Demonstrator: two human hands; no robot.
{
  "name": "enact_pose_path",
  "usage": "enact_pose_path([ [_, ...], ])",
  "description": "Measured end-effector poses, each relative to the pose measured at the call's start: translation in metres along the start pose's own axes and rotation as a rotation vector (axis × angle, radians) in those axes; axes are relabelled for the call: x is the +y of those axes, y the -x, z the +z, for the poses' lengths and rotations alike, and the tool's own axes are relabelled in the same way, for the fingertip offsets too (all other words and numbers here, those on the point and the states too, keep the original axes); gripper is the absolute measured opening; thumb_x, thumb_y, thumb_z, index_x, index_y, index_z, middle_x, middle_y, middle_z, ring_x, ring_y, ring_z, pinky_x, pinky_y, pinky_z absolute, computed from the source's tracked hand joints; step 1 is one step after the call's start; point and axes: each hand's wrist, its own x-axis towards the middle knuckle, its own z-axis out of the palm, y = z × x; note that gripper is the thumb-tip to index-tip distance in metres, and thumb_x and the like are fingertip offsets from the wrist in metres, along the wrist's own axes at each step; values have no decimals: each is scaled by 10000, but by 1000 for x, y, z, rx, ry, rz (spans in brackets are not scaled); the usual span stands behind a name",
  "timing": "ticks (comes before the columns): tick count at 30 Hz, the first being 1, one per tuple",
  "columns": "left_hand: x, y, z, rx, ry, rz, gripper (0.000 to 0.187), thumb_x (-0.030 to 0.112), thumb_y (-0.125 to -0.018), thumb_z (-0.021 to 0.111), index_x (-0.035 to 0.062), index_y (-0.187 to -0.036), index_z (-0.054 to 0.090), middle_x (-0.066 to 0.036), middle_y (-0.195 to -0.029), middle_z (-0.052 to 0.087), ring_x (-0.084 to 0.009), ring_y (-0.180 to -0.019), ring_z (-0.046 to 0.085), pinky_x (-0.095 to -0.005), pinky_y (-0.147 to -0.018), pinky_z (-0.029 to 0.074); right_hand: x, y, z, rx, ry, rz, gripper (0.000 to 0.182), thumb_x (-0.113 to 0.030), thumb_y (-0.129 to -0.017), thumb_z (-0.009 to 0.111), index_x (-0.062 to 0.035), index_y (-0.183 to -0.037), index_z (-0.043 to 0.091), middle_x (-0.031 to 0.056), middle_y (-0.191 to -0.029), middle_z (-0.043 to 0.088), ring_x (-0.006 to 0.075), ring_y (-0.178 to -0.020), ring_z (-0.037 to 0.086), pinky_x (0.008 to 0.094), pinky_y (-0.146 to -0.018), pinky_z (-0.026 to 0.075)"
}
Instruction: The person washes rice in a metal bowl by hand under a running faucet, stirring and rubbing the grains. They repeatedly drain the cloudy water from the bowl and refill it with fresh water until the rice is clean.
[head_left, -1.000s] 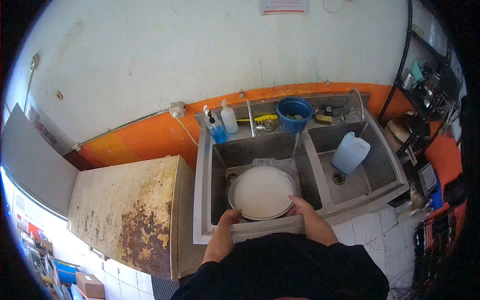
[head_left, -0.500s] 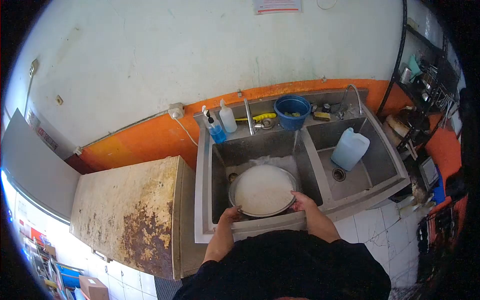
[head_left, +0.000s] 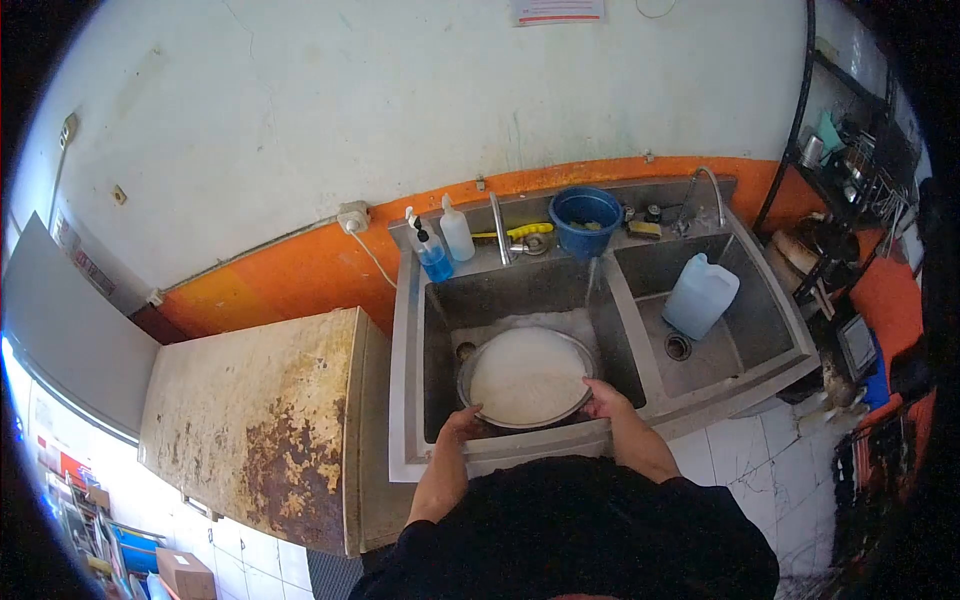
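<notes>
A round metal bowl (head_left: 465, 378) sits low in the left basin of the steel sink (head_left: 405, 400). Whitish, cloudy contents (head_left: 528, 375) fill it almost to the brim, with a grainier, rice-like look toward the front. My left hand (head_left: 463, 424) grips the bowl's rim at its near left. On the near right of the same rim, my right hand (head_left: 605, 400) has its thumb over the edge. The fingers under the bowl are hidden. Pale residue lies on the basin floor behind the bowl.
A translucent jug (head_left: 702, 297) leans in the right basin. Along the back ledge stand a blue soap bottle (head_left: 433, 258), a white bottle (head_left: 457, 235), a faucet (head_left: 498, 228), a yellow-handled tool (head_left: 530, 232), a blue bucket (head_left: 585, 225) and a sponge (head_left: 644, 230). A rusted cabinet (head_left: 260, 420) adjoins on the left.
Both hands keep hold of the bowl, which stays in the left basin with barely any shift. The view has moved very slightly.
</notes>
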Motion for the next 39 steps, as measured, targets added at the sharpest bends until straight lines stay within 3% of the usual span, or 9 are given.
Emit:
enact_pose_path([
  [3, -5, -13, -5, -41, 12, 16, 625, 437, -755, 659, -119, -1007, 525, -182, -813, 572, -305, -706, 579, -421, -638, 497, 2, 2, -1, -18, -6, -38, 424, -454, -860, 470, -76, -1047, 514, 67, -762, 583, 142, -457, 479, 248, -305, 278],
  [6, -1, -3, -5, -72, -2, -11, 514, 362, -779, 664, -43, -1081, 567, -187, -910, 592, -269, -811, 570, -398, -732, 469, 0, 9, 2, 27, -3, -30, 415, -454, -846, 499, -96, -1056, 518, 67, -774, 589, 148, -453, 482, 249, -302, 278],
  [12, 6, 11, -2, -36, -31, -10, 611, 452, -748, 664, -89, -1003, 535, -193, -912, 563, -276, -687, 566, -404, -633, 500, 0, 2, -1, 55, -23, 14, 411, -448, -819, 549, -132, -1079, 512, 53, -794, 593, 155, -446, 481, 238, -309, 277],
  [18, 4, 1, -3, -42, -27, -39, 670, 432, -769, 650, -76, -1164, 462, -218, -1016, 557, -310, -812, 571, -437, -691, 497, 0, 3, 2, 91, 2, -11, 399, -442, -832, 526, -111, -1056, 520, 71, -755, 585, 160, -433, 471, 248, -307, 287],
  [22, 24, 50, 10, -88, 66, -31, 630, 392, -810, 613, -49, -1217, 423, -229, -1107, 524, -353, -898, 556, -441, -752, 478, 0, 5, 3, 59, 6, -41, 415, -438, -848, 503, -73, -1044, 514, 93, -739, 588, 164, -416, 470, 260, -292, 291],
  [28, 0, -13, -5, -207, 61, -59, 673, 419, -821, 583, -38, -1267, 373, -241, -1227, 455, -372, -1086, 479, -457, -840, 434, -3, 14, 8, 100, -5, -53, 421, -426, -855, 499, -50, -1044, 506, 84, -767, 607, 162, -438, 511, 255, -292, 277],
  [30, 1, -3, -1, -87, 21, -30, 679, 437, -817, 580, -37, -1261, 381, -234, -1212, 466, -358, -1081, 479, -457, -845, 428, -5, 20, 10, 124, -1, -69, 419, -420, -855, 502, -54, -1059, 505, 74, -785, 615, 158, -461, 530, 246, -296, 267],
  [36, 12, 25, 3, -120, 38, -21, 714, 463, -794, 595, -53, -1243, 390, -226, -1185, 478, -324, -1022, 510, -434, -844, 434, -4, 20, 10, 138, 19, -72, 406, -394, -860, 505, -67, -1100, 508, 52, -817, 628, 152, -517, 563, 234, -323, 263],
  [39, -4, -15, -12, -186, 22, -13, 662, 475, -790, 592, -58, -1155, 446, -175, -1018, 484, -273, -855, 493, -403, -731, 416, -3, 18, 7, 123, -4, -87, 391, -384, -861, 512, -64, -1086, 516, 52, -781, 620, 145, -497, 544, 242, -337, 275],
])
